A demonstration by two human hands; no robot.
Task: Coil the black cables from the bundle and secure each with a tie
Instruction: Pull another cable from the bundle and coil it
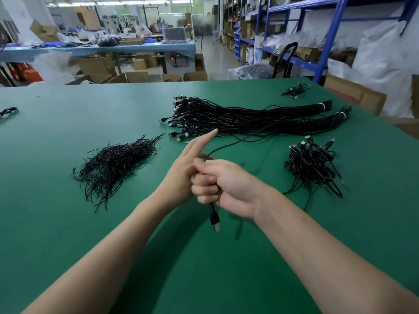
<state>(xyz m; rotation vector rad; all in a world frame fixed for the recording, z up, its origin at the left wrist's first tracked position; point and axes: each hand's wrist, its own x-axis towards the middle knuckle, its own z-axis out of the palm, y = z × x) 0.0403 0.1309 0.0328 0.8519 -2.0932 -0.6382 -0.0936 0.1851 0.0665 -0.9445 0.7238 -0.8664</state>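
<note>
All you really see of the person is two arms. The left hand [180, 172] and right hand [230, 184] are both bare, and behind each hand the wrist and forearm are bare as well, all the way back to the bottom edge of view. Slim arms, smooth-looking skin.

Big bundle of long black USB cables [249, 118] lies stretched out flat, plugs fanned to the left, white bands [323, 106] cinching the right ends. One cable [229, 145] runs from it into the right hand [226, 184], and its USB plug [215, 219] dangles below the fist. Loose black ties [118, 162] are heaped on the left, coiled cables [313, 164] piled on the right.
</note>
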